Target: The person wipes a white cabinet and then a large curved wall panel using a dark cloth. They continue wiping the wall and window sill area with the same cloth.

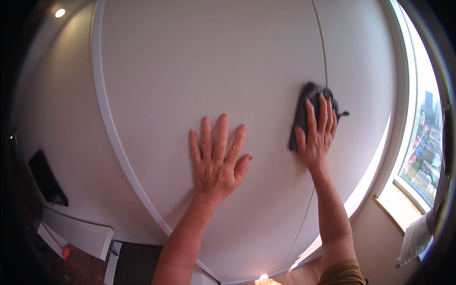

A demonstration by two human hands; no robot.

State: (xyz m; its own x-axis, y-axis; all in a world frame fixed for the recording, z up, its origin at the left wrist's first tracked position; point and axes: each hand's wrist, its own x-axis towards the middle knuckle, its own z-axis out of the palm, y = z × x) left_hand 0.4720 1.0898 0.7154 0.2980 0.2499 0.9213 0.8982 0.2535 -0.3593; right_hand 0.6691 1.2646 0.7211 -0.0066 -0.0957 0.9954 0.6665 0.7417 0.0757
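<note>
A large pale panel [213, 71], split by a thin vertical seam on its right side, stands before me. My left hand [219, 160] lies on it with fingers spread and nothing held. To the right, my right hand [319, 131] presses a dark grey cloth [301, 107] against the panel, over the seam. A small loop sticks out from the cloth's right edge. Part of the cloth is hidden under my palm and fingers.
At the right is a window [424, 142] with a sill [400, 206] and a pale cushion or fabric [415, 242] below. A wall-mounted black screen [48, 178] and a white shelf [82, 231] are at the left. Wooden floor [306, 269] shows below.
</note>
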